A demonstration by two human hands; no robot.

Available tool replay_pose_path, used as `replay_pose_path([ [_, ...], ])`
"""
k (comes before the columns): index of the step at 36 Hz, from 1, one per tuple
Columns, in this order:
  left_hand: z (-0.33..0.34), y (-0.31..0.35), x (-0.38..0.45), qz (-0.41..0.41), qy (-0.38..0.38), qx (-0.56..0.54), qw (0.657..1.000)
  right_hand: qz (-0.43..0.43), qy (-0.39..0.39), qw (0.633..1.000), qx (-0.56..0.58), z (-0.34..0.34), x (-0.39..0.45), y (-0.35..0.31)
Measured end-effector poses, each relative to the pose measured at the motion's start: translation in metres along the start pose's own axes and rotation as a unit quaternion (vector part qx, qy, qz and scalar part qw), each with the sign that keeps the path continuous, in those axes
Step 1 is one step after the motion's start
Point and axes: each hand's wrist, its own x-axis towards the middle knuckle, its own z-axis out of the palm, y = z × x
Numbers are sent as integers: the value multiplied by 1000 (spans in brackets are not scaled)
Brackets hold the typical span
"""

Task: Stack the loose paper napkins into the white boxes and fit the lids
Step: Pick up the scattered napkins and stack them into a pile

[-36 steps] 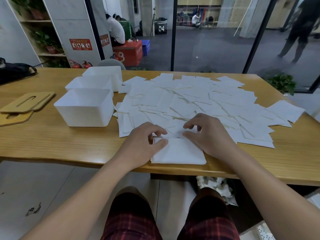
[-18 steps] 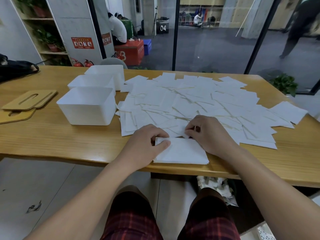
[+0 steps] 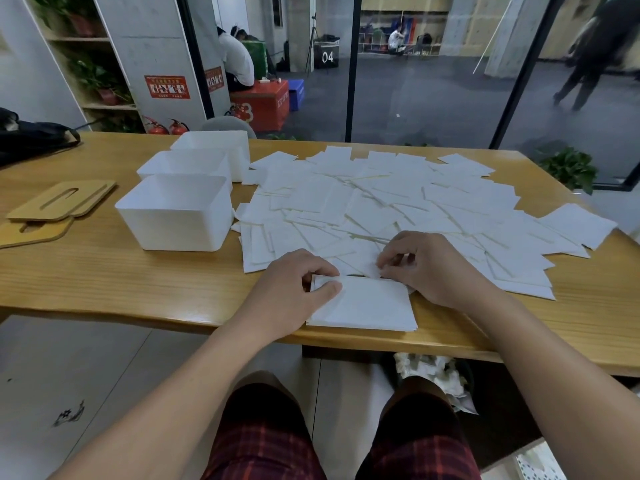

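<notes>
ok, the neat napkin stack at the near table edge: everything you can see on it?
The napkin stack is a squared-up pile of white, thin, soft-looking paper sheets, lying flat near the front edge of the wooden table. Its edges line up closely; the sheet count cannot be told. The left hand grips its far left corner, thumb on top. The right hand pinches a loose napkin just beyond its far right corner. The scattered pile lies right behind.
</notes>
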Motion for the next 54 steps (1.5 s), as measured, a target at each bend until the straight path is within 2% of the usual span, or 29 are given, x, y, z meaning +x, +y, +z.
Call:
replay_pose_path([
  [9,0,2,-1,-2,3,2,1000,-10,1,999,-34,5,4,-3],
  [15,-1,4,1,2,4,36,999,13,63,998,14,-2,0,-11],
  [19,-5,9,7,29,12,53,998,28,61,997,49,-9,-4,-19],
  [27,-4,34,23,-13,15,-122,992,-31,69,995,68,1,-24,-53],
  [31,-2,35,24,-14,54,-134,989,-45,61,995,68,7,-31,-53],
  [37,-7,37,17,33,110,-127,985,-9,106,993,47,7,-27,-39],
  [40,-12,44,14,48,78,-212,973,29,102,991,83,6,-26,-36],
  [43,-16,47,10,60,61,-271,959,62,100,978,171,1,-26,-35],
  [47,-16,40,7,43,45,-271,961,68,89,963,245,-4,-30,-36],
  [54,-4,18,-3,-4,48,-145,988,68,77,978,182,3,-45,-34],
])
